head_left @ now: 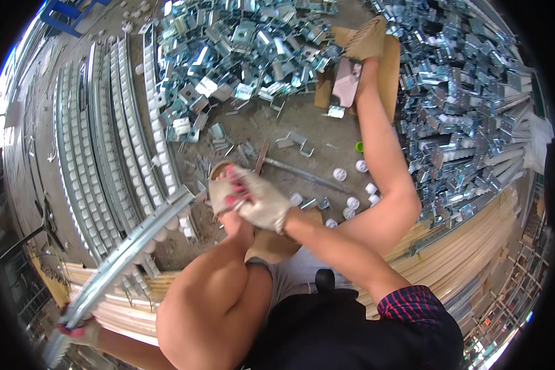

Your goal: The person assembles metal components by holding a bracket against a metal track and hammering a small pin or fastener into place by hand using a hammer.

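My left hand [83,332], in a pale glove with red fingers, is closed round the lower end of a long metal channel rail [132,237]. White rollers show along the rail's underside, and its far end lies near my left foot. In a matching glove, my right hand [259,200] hovers over that sandalled foot [217,172]. Its red fingers are bent and blurred, so whether they hold anything does not show. Just beyond it on the floor lies a hammer [305,174] with a metal handle. Loose white wheels [340,174] and small metal brackets [299,142] are scattered nearby.
A large heap of metal brackets [246,43] lies ahead, with another pile [450,117] to the right. Several roller rails [108,142] stretch along the floor at left. A pink phone [346,86] rests by my right foot. Long pale strips [475,246] lie behind.
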{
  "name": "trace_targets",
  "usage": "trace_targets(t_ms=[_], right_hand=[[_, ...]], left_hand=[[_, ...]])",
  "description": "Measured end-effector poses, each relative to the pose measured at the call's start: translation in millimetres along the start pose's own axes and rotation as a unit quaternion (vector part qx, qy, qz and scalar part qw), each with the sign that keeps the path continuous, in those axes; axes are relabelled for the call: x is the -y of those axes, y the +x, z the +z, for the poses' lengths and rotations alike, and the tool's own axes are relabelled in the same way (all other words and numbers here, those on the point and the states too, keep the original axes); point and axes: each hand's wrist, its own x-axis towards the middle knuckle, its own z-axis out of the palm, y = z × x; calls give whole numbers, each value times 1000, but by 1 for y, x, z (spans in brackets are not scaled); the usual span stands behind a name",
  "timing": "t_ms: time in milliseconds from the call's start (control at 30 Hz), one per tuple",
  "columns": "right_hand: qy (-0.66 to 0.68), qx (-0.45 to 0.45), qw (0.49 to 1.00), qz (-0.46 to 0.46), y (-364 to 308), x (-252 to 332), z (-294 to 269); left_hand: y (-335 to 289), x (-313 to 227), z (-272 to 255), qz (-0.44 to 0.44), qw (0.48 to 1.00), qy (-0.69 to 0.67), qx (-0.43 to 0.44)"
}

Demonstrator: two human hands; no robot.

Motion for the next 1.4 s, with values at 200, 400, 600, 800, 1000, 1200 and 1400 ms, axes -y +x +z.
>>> trace_targets(t_ms=[200, 400, 600, 800, 1000, 1200, 1400], right_hand=[[-307, -273, 911, 33, -51, -21, -102], [-448, -276, 842, 118, -81, -41, -156], [-528, -59, 825, 195, -81, -3, -159], [-608, 101, 747, 250, -77, 20, -164], [-626, 153, 703, 300, -62, 16, -151], [-598, 107, 753, 252, -47, 26, -133], [-180, -26, 976, 118, 21, -19, -58]], left_hand=[[-14, -19, -19, -19, 999, 44, 16], [-9, -6, -23, -22, 996, 57, 60], [-3, -11, -27, -25, 994, 72, 79], [5, -49, -42, -20, 990, 112, 81], [3, -101, -56, -33, 979, 188, 73], [4, -108, -57, -86, 953, 285, 57], [2, -104, -63, -33, 982, 182, 45]])
